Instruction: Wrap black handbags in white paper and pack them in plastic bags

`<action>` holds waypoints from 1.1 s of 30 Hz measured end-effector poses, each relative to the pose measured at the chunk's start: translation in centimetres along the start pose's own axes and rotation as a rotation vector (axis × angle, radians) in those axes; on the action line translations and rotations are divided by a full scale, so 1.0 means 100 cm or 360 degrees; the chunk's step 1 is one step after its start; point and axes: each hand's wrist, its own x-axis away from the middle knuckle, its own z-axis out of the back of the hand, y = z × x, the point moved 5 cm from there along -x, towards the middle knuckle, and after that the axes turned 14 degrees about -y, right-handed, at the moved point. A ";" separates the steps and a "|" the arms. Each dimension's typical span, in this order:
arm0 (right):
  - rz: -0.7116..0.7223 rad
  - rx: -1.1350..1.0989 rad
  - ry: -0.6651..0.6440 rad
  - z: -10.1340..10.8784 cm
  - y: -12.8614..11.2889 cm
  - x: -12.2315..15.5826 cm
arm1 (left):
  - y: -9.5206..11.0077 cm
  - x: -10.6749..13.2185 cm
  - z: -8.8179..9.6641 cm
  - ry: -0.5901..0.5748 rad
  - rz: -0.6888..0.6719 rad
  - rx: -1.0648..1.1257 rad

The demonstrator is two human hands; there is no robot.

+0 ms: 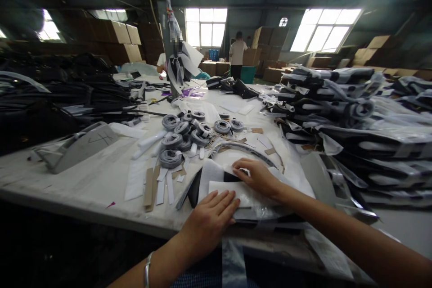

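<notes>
A dark bag (194,188), partly covered with white foam sheeting, lies at the table's front edge. My left hand (211,213) rests flat on a folded white foam sheet (248,192) on top of it, fingers stretched out. Farther back on the bag is my right hand (254,177), with thumb and fingers curled together beside a black patch. What is between those fingertips, if anything, I cannot make out. A curved, wrapped strap (241,146) arches behind the bag. Clear plastic hangs over the table edge below my left hand.
Several grey strap coils (172,141) lie behind cardboard strips (148,189) on the white table (101,189). Stacked wrapped bags (364,144) rise on the right, dark goods (67,90) on the left. Grey angled stands flank the work. A person (238,54) stands far back.
</notes>
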 end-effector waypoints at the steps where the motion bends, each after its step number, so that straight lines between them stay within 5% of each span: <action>1: -0.0048 -0.0001 0.0071 0.006 -0.001 0.001 | 0.000 0.000 0.001 0.0007 -0.0005 -0.0003; 6: -0.0111 -0.0003 0.0175 0.023 -0.019 0.015 | 0.001 0.000 0.002 -0.0001 -0.0009 0.0011; 17: 0.0294 0.0573 0.0104 -0.015 -0.047 0.057 | 0.000 0.000 0.007 0.0069 0.0030 0.0175; 26: 0.0495 0.0791 0.0227 -0.027 -0.076 0.062 | -0.006 0.006 0.013 0.0347 0.0372 0.0630; 33: 0.0581 0.0685 0.0304 -0.028 -0.084 0.086 | -0.002 0.003 0.010 0.0295 0.0083 0.0387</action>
